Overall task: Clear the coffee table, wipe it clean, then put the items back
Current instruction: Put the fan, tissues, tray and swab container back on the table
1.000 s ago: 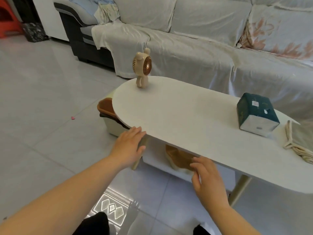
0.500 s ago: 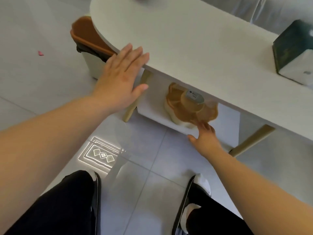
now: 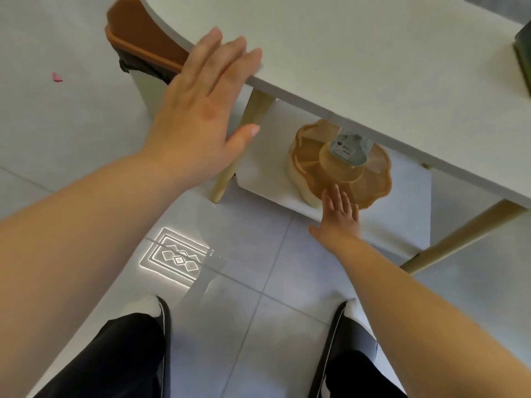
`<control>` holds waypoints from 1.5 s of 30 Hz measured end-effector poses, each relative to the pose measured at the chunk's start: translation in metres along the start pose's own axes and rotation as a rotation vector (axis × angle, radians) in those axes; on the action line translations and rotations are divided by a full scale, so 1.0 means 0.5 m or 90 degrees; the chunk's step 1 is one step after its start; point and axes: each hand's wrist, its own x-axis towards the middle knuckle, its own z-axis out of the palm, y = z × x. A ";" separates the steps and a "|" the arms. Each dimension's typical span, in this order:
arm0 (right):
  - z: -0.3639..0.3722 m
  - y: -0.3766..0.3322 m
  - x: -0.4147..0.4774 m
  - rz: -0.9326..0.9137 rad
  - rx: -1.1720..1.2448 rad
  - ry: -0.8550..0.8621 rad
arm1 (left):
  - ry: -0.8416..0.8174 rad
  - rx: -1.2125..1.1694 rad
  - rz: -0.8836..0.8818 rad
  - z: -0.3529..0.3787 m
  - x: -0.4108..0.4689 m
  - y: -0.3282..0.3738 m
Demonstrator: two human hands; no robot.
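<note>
The white oval coffee table (image 3: 359, 53) fills the upper right. My left hand (image 3: 201, 110) lies flat with fingers spread over its near edge, holding nothing. On the white lower shelf (image 3: 258, 179) sits an amber flower-shaped snack tray (image 3: 370, 179) with a cream base and a small labelled object on its lid. My right hand (image 3: 339, 216) reaches under the tabletop, fingers apart, fingertips at the tray's near rim. A dark green tissue box (image 3: 523, 56) shows only as a sliver at the right edge.
A white bin with an orange rim (image 3: 138, 41) and black liner stands at the table's left end. Two pale wooden legs (image 3: 238, 145) angle down to the grey tiled floor. My feet and dark trousers are below. A pink scrap (image 3: 57, 77) lies left.
The view has tipped down from the tabletop to the lower shelf. My right hand has gone under the table to the snack tray. My left hand stays on the table edge.
</note>
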 end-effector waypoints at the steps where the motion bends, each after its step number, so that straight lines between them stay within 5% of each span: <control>1: 0.003 -0.001 -0.004 0.000 0.001 0.002 | -0.002 0.000 -0.002 -0.001 0.000 0.002; 8: 0.015 0.007 -0.048 -0.032 0.020 -0.003 | 0.009 -0.001 -0.030 0.006 -0.005 0.015; 12: 0.006 0.022 -0.058 -0.052 0.085 0.030 | 0.131 -0.045 -0.044 0.038 -0.064 0.041; 15: 0.003 0.043 -0.066 0.011 0.299 0.188 | 0.075 -0.172 -0.206 0.104 -0.110 0.071; 18: -0.007 0.071 -0.045 0.230 0.638 0.295 | -0.118 -0.394 -0.501 0.194 -0.116 0.100; 22: -0.001 0.112 -0.016 0.461 1.033 0.035 | -0.257 -0.628 -0.748 0.283 -0.088 0.128; 27: 0.025 0.121 0.000 0.450 1.189 -0.256 | -0.264 -0.771 -0.881 0.326 -0.110 0.156; 36: 0.038 0.081 0.033 0.422 1.238 -0.174 | -0.256 -0.808 -0.930 0.318 -0.147 0.120; 45: 0.048 0.083 0.020 0.415 1.263 -0.240 | -0.265 -0.795 -0.923 0.342 -0.119 0.139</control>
